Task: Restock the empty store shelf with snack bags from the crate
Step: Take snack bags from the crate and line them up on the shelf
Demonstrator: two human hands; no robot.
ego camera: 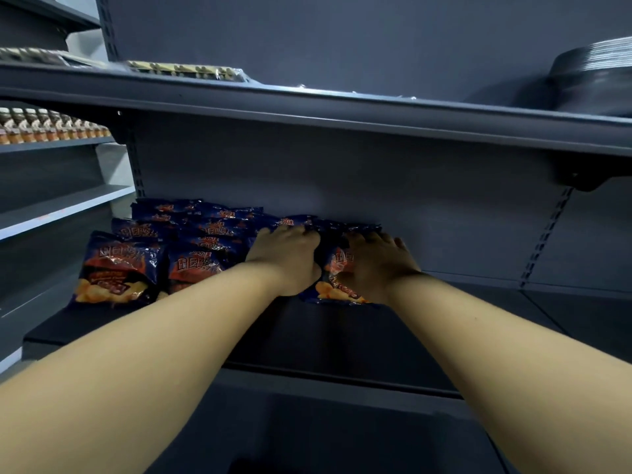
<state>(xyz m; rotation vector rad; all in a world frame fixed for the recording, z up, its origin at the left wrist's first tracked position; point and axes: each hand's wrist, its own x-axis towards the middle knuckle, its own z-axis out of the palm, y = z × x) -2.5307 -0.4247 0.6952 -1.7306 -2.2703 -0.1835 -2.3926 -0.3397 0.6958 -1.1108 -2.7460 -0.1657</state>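
Head view shows both hands reaching deep onto the dark grey metal shelf (342, 336), pressed onto a glossy dark-blue foil snack bag with an orange panel and pictured chips (337, 285). That bag lies flat between them, directly ahead, its long axis running from the shelf's front toward the back wall. The left hand (285, 258) is clamped on the bag's left edge, fingers curled over its far end; the right hand (372, 265) lies spread over its right side. Both seem equally near, so the coming release looks shared. More matching bags (116, 268) sit in overlapping rows just to the left, labels up, some touching. Bare shelf stretches to the right, so the restocking appears only partly done. No crate is in view.
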